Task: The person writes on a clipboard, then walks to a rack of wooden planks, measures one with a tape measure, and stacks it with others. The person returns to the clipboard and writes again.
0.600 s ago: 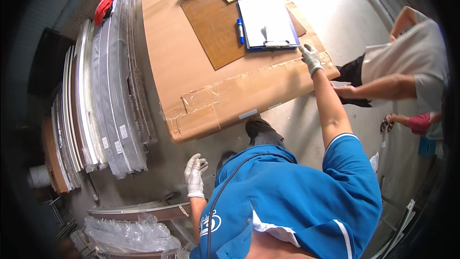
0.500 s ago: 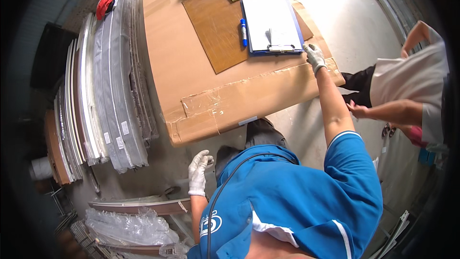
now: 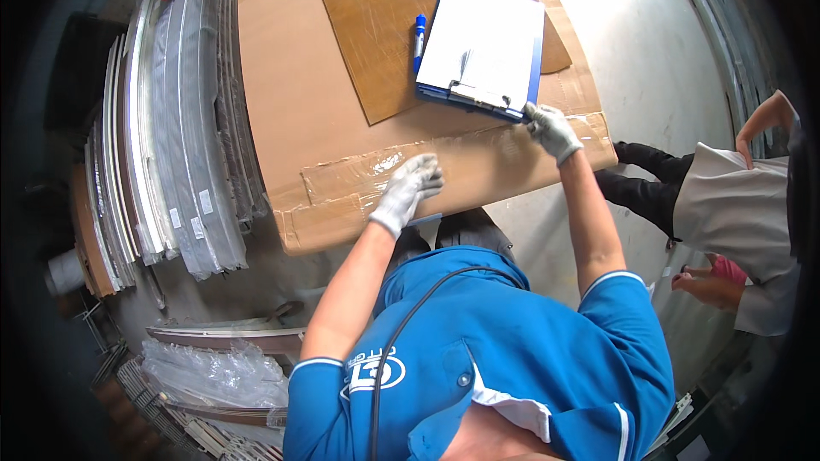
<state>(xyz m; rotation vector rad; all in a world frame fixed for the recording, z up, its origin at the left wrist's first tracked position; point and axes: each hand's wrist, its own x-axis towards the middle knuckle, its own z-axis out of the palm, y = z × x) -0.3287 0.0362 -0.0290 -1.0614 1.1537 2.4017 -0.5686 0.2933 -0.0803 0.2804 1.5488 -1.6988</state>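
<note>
1. The left hand (image 3: pixel 410 192), gloved, hung over the near edge of the cardboard cover (image 3: pixel 282 51); its fingers were half curled with a loose gap at the thumb, and nothing showed in them; if it came down carelessly, a glove fingertip could have snagged on the wrinkled clear tape (image 3: pixel 389 162) there.
2. The blue marker (image 3: pixel 419 43) lay just beside the left edge of the clipboard; being round, it could have rolled if that edge had swung into it.
3. The clipboard (image 3: pixel 487 43) lay on the brown board (image 3: pixel 354 34), its clip end toward the person; lifted by one corner alone, it could have twisted or slipped, because the hold sat far off its middle.
4. The right hand (image 3: pixel 552 130), also gloved, had thumb and forefinger closed on the clipboard's near right corner, the other fingers curled; thick glove fabric could have weakened that small pinch.
5. Against the earlier frames, the left hand had come up from beside the body to above the cardboard; the clipboard had turned clockwise on the brown board; the right hand remained at its corner; the co-worker (image 3: pixel 726 196) appeared lower in the view.
</note>
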